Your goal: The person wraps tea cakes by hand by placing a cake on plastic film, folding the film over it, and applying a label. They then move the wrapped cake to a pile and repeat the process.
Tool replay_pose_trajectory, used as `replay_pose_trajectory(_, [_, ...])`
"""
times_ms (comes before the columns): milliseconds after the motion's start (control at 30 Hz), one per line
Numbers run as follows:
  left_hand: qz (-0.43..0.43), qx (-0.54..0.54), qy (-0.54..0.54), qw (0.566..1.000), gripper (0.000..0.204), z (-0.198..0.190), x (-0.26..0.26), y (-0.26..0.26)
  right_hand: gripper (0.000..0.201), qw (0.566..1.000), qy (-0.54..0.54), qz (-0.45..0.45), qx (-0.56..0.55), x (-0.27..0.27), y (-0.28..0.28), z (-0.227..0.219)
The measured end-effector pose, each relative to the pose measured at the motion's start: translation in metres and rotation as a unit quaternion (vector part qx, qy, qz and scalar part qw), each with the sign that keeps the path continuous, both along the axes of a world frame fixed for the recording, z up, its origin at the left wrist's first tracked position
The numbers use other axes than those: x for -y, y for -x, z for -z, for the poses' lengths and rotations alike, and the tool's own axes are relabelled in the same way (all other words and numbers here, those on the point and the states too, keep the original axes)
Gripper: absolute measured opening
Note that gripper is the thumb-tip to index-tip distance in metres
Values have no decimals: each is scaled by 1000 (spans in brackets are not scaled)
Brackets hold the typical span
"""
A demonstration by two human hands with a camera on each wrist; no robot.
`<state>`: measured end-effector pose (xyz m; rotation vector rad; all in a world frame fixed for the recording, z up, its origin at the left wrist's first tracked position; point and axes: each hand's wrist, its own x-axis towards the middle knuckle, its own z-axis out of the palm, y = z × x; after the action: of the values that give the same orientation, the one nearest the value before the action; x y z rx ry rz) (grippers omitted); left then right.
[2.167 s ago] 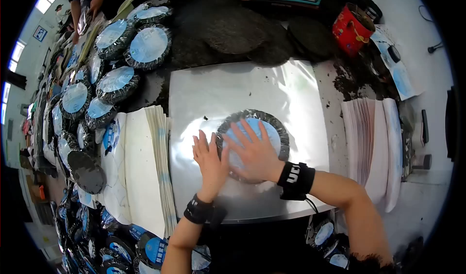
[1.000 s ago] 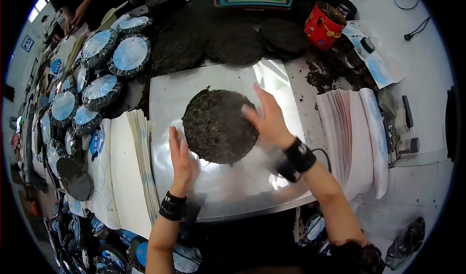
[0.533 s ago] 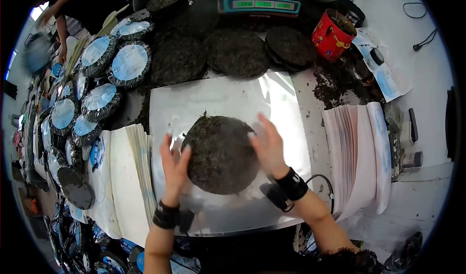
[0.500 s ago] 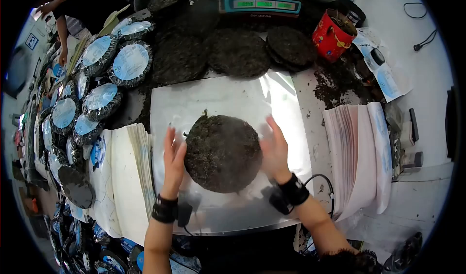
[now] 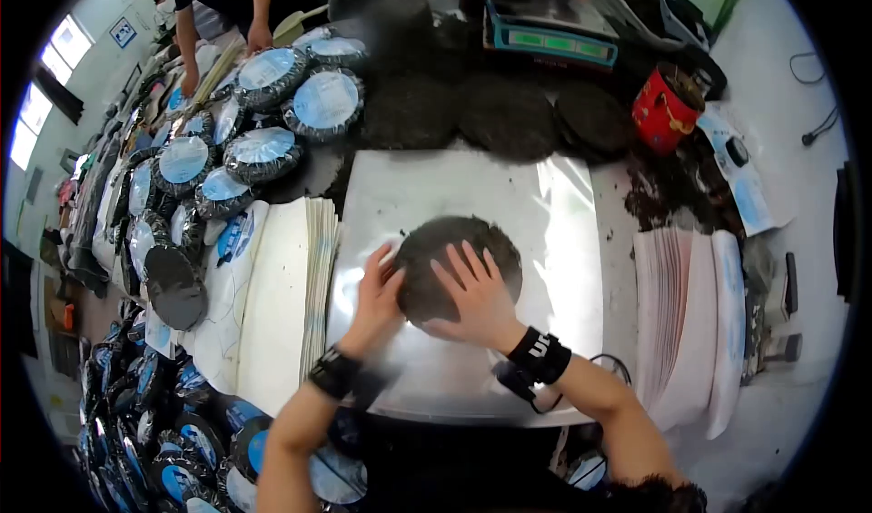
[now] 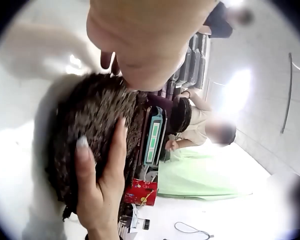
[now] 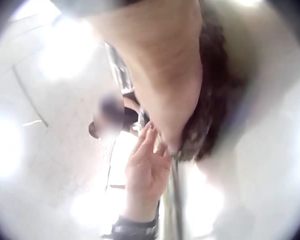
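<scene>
A dark, rough round cake lies on a shiny metal sheet in the head view. The right hand rests on its top with fingers spread and straight. At the cake's left edge is the left hand, fingers extended, thumb near the rim. In the left wrist view the cake looks thick and flaky, with the right hand against its face. The right wrist view is blurred; the left hand shows there beside the cake, fingers extended.
Wrapped discs with blue labels are heaped at the left. Paper stacks flank the sheet, white and pinkish. Behind it lie more dark cakes, a scale and a red tin. Other people stand beyond.
The right hand has moved from the cake's right side onto its top. The left hand stays by the left edge, turned more inward. The head view has shifted, and a person now shows behind the scale.
</scene>
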<state>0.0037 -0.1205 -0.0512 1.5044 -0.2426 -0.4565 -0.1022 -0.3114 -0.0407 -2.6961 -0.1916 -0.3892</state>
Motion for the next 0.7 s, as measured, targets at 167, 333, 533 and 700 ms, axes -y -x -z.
replay_pose_trajectory(167, [461,395,-230,761,13,-48,-135,-3,94,1000,10,-3,-18,2,3,5])
replay_pose_trajectory(333, [477,387,-238,752,15,-16,-147,9,98,999,35,8,-22,1,3,5])
replay_pose_trajectory(533, [238,637,-250,689,37,-106,-96,35,107,998,49,10,-34,1,2,2])
replay_pose_trajectory(700, [117,466,-293,826,112,-28,1,64,90,993,-95,-27,-61,16,3,7])
